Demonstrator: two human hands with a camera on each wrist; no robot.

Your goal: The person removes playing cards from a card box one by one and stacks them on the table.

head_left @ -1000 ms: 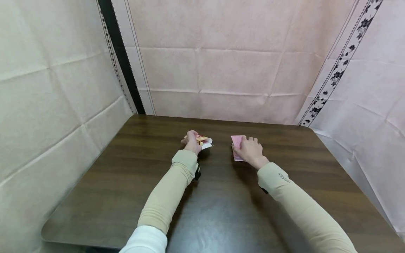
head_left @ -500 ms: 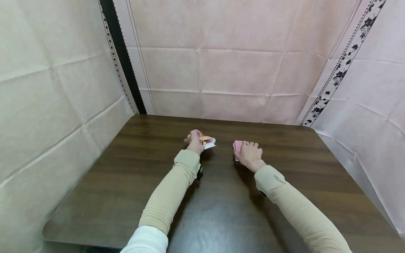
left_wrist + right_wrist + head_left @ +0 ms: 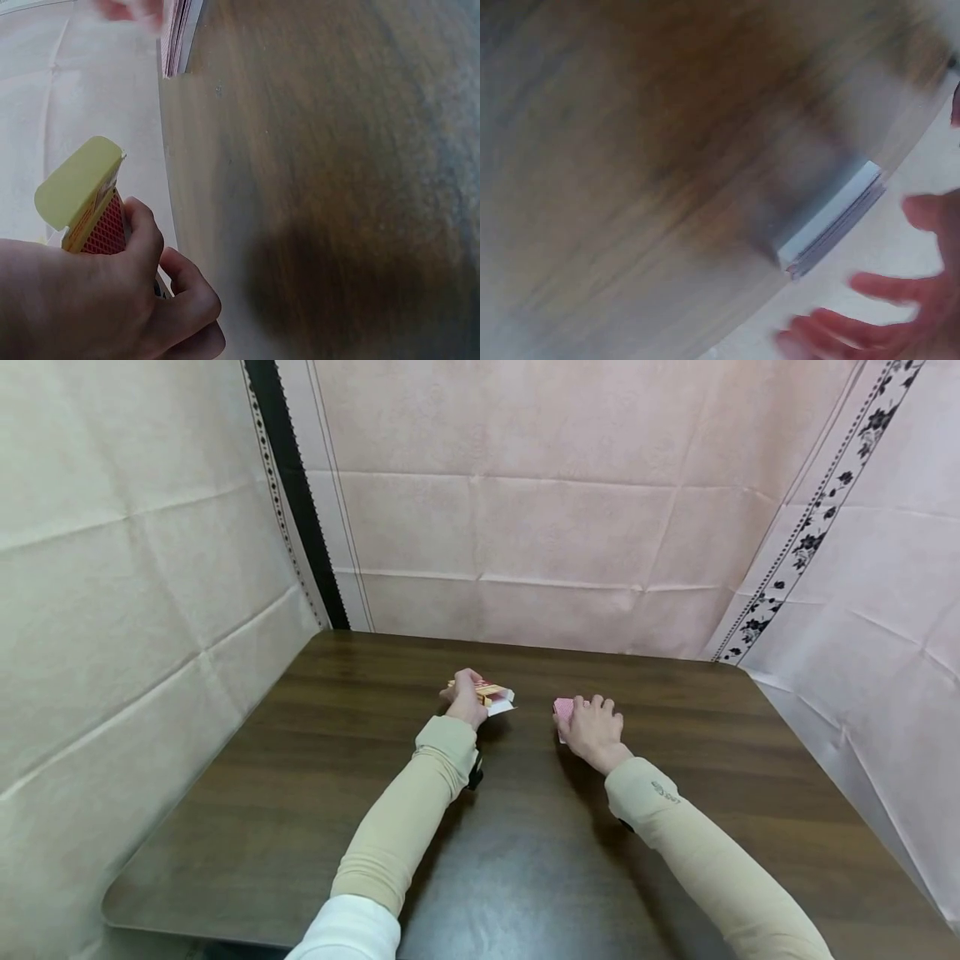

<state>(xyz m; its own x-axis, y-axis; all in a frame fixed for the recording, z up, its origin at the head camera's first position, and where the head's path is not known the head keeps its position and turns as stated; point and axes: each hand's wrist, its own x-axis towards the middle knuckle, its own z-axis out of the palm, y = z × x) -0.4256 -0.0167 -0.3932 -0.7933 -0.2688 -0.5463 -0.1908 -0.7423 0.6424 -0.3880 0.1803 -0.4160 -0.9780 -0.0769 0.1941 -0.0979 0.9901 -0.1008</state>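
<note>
A red-and-yellow playing card box (image 3: pixel 497 696), its end flap (image 3: pixel 82 180) hanging out, is pinched by my left hand (image 3: pixel 467 700) between thumb and fingers, just above the table. To its right, a deck of pink-backed playing cards (image 3: pixel 562 708) lies on the table in a fairly even stack. Over that deck hovers my right hand (image 3: pixel 595 732). In the right wrist view, its fingers (image 3: pixel 889 286) are spread and stand apart from the deck's edge (image 3: pixel 832 219). The head view hides the lower part of the deck behind this hand.
The dark wooden table (image 3: pixel 300 793) reaches to its back edge just beyond both hands. Pale cloth hangs behind the table (image 3: pixel 555 535) and along both sides, with a black stripe (image 3: pixel 300 502) at the left corner.
The pink cards spread further away from me a second ago and now form a shorter, neater stack. My right hand has shifted slightly. The left hand keeps hold of the card box.
</note>
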